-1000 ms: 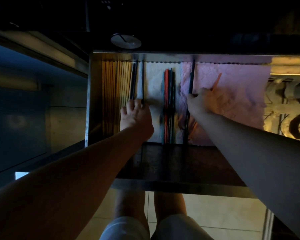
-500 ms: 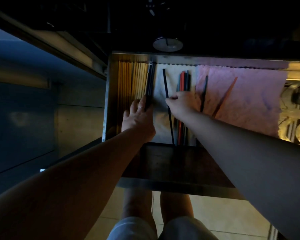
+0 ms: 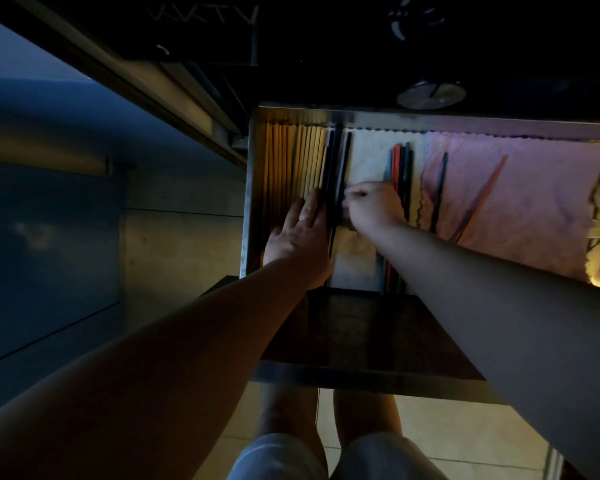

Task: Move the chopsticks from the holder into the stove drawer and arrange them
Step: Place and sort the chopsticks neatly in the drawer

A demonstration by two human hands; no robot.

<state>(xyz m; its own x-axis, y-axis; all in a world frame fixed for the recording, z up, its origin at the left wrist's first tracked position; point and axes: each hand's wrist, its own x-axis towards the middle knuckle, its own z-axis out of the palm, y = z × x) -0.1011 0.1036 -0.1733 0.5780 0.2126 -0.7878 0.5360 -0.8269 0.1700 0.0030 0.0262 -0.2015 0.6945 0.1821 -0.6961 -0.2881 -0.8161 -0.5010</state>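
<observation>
1. Black chopstick (image 3: 343,168): in stove drawer (image 3: 253,168), beside wooden chopsticks (image 3: 291,161).
2. Right hand (image 3: 373,206): fingers (image 3: 352,195) pinched closed on it.
3. Left hand (image 3: 298,237): flat, fingers spread over the row.

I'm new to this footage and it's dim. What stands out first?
Two bare hands meet in the open drawer: the left hand lies flat on the wooden chopsticks at the left, the right hand pinches a black chopstick beside them. Loose chopsticks lie askew on the pink cloth.
</observation>
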